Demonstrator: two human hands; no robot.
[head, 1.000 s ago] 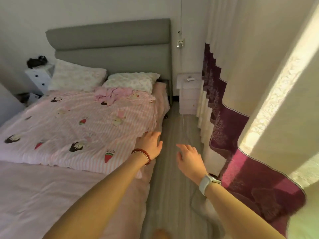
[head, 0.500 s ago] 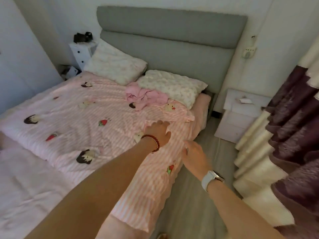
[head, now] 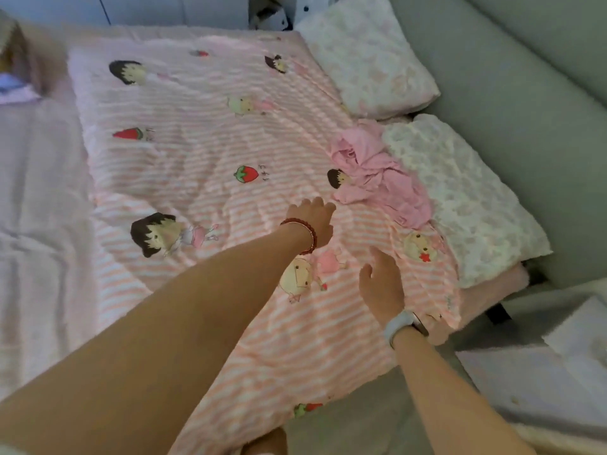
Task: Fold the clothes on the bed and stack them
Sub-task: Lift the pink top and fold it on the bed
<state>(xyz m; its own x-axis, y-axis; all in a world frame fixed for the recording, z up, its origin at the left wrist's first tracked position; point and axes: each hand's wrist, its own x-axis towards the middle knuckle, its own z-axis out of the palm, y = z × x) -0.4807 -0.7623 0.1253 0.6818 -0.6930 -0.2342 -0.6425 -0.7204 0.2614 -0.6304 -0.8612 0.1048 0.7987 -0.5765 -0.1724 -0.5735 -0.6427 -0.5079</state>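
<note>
Neither hand grips anything: my left hand, with a red bead bracelet at the wrist, reaches over the striped pink quilt with relaxed fingers, and my right hand, above a pale watch, hangs open just over the same quilt. I see the pink clothes lying crumpled in a heap near the head of the bed, on the quilt and against the nearer pillow, just beyond my left fingertips and apart from them. A second pillow lies further along the grey headboard. The motion blur leaves me unsure how many garments make up the heap.
</note>
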